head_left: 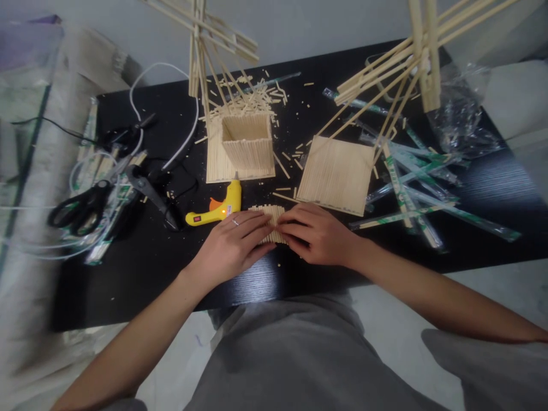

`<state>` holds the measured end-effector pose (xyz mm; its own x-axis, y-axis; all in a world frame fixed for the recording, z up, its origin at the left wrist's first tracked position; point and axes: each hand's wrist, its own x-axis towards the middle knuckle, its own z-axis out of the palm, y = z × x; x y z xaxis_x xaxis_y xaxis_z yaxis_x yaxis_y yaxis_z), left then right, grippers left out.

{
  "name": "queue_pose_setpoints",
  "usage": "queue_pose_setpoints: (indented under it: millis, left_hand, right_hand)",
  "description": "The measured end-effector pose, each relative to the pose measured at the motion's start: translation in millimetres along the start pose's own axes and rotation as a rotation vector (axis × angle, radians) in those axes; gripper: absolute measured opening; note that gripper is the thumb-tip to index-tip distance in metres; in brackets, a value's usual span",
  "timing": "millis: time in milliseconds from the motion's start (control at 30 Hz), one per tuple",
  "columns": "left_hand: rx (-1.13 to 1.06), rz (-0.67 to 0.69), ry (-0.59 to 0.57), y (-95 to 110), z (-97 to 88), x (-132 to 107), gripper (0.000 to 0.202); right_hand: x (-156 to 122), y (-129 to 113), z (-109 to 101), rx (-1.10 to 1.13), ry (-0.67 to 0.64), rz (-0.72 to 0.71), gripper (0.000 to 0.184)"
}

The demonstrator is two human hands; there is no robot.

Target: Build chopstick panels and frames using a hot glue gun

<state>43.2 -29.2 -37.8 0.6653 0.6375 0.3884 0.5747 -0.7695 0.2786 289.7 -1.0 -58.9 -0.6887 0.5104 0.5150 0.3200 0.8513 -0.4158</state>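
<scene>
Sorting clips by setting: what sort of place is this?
Probably a craft table, perhaps at home: a yellow glue gun, scissors, and an open stick box share the black tabletop.

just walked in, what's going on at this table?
A person's left hand and right hand have their fingers on a small stick panel at the black table. A yellow glue gun lies just beyond the left hand. Farther back, an open-topped stick box stands on a flat stick base.
</scene>
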Motion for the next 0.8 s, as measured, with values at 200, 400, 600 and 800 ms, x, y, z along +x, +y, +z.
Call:
queue_pose_setpoints:
  millis: [200,400,600,800]
  left_hand:
    - [-0.040,-0.031,0.061,-3.7,-2.9,-6.6,0.028]
    - [0.024,-0.170,0.228,-13.9,-15.5,-20.8,0.014]
    - [0.033,-0.215,0.340,-15.9,-20.1,-22.0,0.039]
    - [0.044,-0.219,0.317,-21.9,-16.6,-21.8,0.042]
  right_hand:
    - [0.9,-1.1,-13.7,0.020,0.050,0.060,0.017]
    - [-27.3,4.8,-72.4,-0.201,0.219,0.278,0.014]
    - [-39.5,-0.2,-75.9,-0.266,0.152,0.355,0.009]
    - [-9.3,11.0,-28.4,-0.250,-0.011,0.312,0.017]
